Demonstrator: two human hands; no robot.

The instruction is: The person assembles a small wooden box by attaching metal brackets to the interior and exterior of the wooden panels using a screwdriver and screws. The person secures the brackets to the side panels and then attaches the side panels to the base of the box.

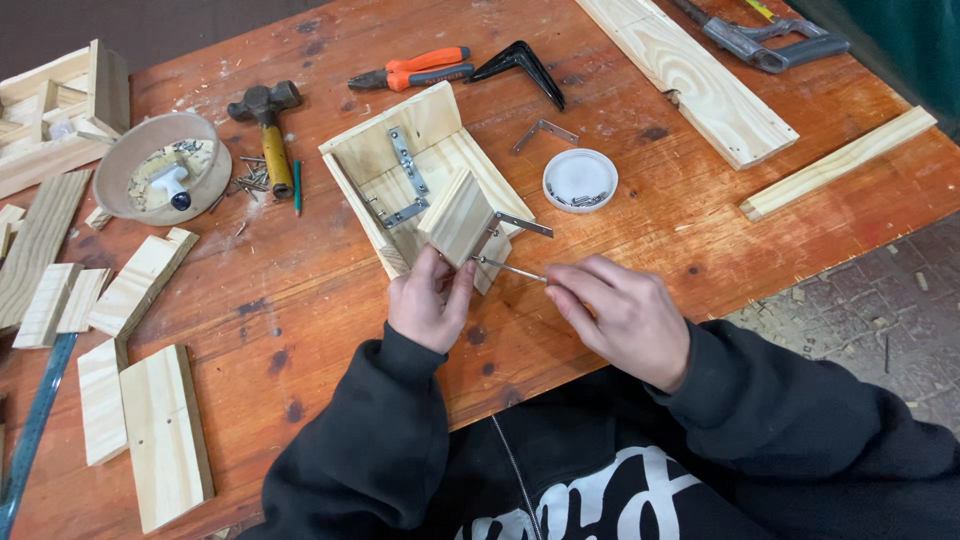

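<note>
- Head view: left hand (428,300) grips a small wood block (458,216), held tilted against the open wooden box (415,180) near the middle of the worktop (300,290)
- Right hand (615,310) is closed on a thin metal tool (510,268), apparently a small screwdriver, with its tip at the block's side, just under a metal bracket (515,223) that sticks out from it
- Risk: the tip could slip off and jab the left fingers (462,280), which sit right beside it
- Risk: the block is steadied by one hand only and could twist, leaving the bracket crooked
- Risk: the white lid of small screws (580,180) lies near the box; a shove could scatter them
- Hidden: the screw head and tool tip are too small to make out; the tool's handle is buried in the right palm
- Cut off: wooden frame at the left edge, saw at the top right
- Bowl (160,175) contents by the hammer (268,125) are unclear
</note>
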